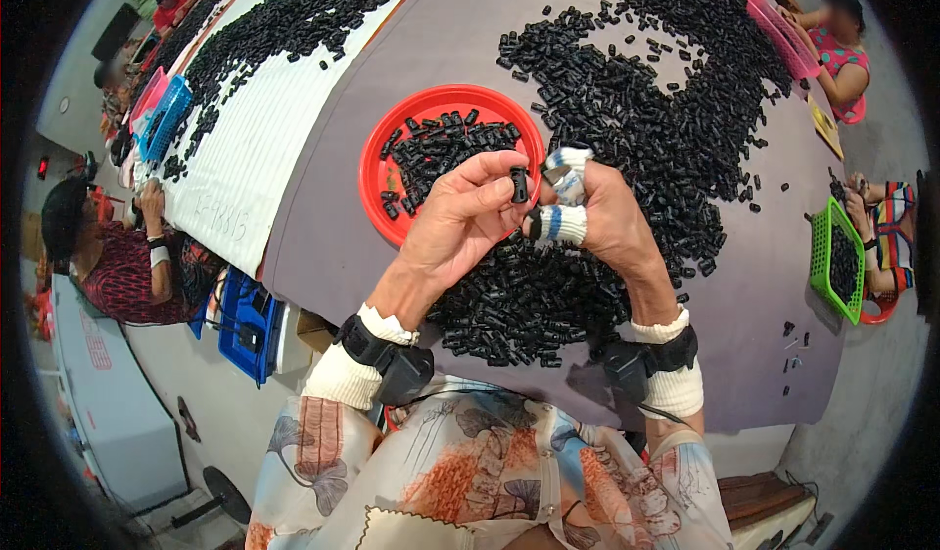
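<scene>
My left hand (460, 202) pinches a small black cylindrical plastic piece (519, 186) upright between thumb and forefinger, over the right rim of a red round tray (372, 173). The piece has a hole or slot in its side. Close on its right is my right hand (617, 217), its thumb and forefinger wrapped in white and blue cloth. Those fingers are bent and closed, and what they hold, if anything, is hidden. Similar black pieces (446, 153) lie loose in the tray. A large heap of them (534, 300) spreads under and beyond my hands.
The grey-covered table (323, 207) adjoins a white-covered one (245, 143) bearing more black pieces. At right, people work beside a green basket (832, 256) and a pink basket (783, 36). Another person (127, 266) sits at left near a blue basket (164, 119) and a blue crate (245, 325).
</scene>
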`<state>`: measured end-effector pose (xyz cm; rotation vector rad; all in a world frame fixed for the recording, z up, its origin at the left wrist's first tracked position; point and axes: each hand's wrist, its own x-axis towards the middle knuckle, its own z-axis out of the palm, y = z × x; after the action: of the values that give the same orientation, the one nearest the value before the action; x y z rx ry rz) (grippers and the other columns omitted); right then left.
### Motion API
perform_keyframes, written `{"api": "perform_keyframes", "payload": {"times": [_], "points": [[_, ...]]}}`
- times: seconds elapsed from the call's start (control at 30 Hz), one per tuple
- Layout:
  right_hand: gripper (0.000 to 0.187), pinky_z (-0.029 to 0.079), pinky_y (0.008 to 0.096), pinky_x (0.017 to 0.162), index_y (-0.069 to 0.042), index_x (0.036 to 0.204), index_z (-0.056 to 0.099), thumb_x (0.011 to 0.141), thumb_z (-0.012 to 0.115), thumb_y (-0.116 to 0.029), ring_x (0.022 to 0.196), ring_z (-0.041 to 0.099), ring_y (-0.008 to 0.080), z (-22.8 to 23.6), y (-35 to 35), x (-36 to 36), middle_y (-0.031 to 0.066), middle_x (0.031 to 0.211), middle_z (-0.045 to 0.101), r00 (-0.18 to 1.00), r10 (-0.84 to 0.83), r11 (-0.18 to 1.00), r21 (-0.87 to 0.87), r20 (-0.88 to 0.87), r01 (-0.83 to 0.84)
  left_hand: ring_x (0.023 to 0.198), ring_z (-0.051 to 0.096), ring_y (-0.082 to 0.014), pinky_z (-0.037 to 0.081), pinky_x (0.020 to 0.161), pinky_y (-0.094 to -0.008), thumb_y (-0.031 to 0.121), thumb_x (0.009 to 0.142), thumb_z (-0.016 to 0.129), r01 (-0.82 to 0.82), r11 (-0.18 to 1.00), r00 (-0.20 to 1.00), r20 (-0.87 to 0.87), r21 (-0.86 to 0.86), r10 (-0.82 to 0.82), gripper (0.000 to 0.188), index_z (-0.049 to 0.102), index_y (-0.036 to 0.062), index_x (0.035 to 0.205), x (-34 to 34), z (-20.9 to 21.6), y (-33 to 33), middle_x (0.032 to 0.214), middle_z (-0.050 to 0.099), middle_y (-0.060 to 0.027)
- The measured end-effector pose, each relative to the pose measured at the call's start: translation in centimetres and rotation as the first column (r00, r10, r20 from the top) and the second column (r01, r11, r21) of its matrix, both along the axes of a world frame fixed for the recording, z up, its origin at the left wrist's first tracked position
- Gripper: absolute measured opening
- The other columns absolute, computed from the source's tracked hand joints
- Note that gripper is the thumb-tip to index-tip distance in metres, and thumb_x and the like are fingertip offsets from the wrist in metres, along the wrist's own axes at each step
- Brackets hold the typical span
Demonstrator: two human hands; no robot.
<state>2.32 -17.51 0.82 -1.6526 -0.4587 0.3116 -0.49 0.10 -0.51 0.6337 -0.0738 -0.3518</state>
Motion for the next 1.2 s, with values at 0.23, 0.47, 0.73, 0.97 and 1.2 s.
{"api": "perform_keyframes", "payload": {"times": [0.23,0.47,0.73,0.97,1.2], "points": [[0.028,0.039,0.0252,0.055,-0.002,0.073,0.057,0.067,0.076,-0.021,0.062,0.045,0.0076,1.3,0.3,0.0,-0.0019,0.068,0.051,0.994,0.109,0.992,-0.072,0.006,-0.108,0.089,0.058,-0.0144,0.048,0.080,-0.0292,0.004,0.084,0.056,0.043,0.999,0.999,0.028,0.032,-0.044,0.025,0.054,0.0002,0.109,-0.1,0.3,0.0,0.100,0.060,-0.0077],[0.031,0.037,0.0264,0.053,-0.001,0.068,0.055,0.068,0.074,-0.025,0.059,0.043,0.0083,0.8,0.0,0.3,-0.0010,0.063,0.049,0.990,0.136,0.988,-0.082,0.025,-0.134,0.087,0.058,-0.0118,0.049,0.077,-0.0268,0.005,0.085,0.056,0.036,0.998,0.999,0.014,0.055,-0.036,0.023,0.055,0.0006,0.108,-0.1,0.6,-0.4,0.099,0.060,-0.0057],[0.029,0.040,0.0271,0.055,0.000,0.071,0.058,0.069,0.073,-0.025,0.059,0.046,0.0090,0.0,0.2,0.3,0.0014,0.062,0.052,0.991,0.129,0.987,-0.101,0.039,-0.124,0.080,0.057,-0.0089,0.049,0.072,-0.0228,0.005,0.086,0.055,0.003,0.997,0.999,-0.041,0.080,0.001,0.020,0.056,0.0000,0.105,-0.2,0.4,-0.5,0.096,0.060,-0.0047],[0.026,0.042,0.0285,0.054,0.000,0.081,0.061,0.070,0.071,-0.022,0.056,0.050,0.0112,0.1,-0.9,0.6,0.0057,0.061,0.056,0.948,0.183,0.974,-0.178,0.262,-0.139,0.078,0.059,-0.0123,0.050,0.071,-0.0251,0.004,0.085,0.055,-0.012,0.994,0.999,-0.028,0.108,0.015,0.019,0.057,0.0000,0.104,1.3,-0.2,-0.3,0.092,0.061,-0.0063],[0.013,0.028,0.0171,0.036,-0.006,0.081,0.063,0.081,0.060,-0.018,0.042,0.040,0.0018,0.8,-5.5,1.1,-0.0049,0.056,0.047,0.994,-0.085,0.993,-0.070,0.064,0.090,0.089,0.056,-0.0100,0.044,0.081,-0.0240,0.007,0.082,0.061,-0.316,0.459,0.946,0.310,0.830,0.091,0.025,0.060,0.0000,0.106,4.3,-0.5,3.6,0.097,0.061,-0.0030]]}}
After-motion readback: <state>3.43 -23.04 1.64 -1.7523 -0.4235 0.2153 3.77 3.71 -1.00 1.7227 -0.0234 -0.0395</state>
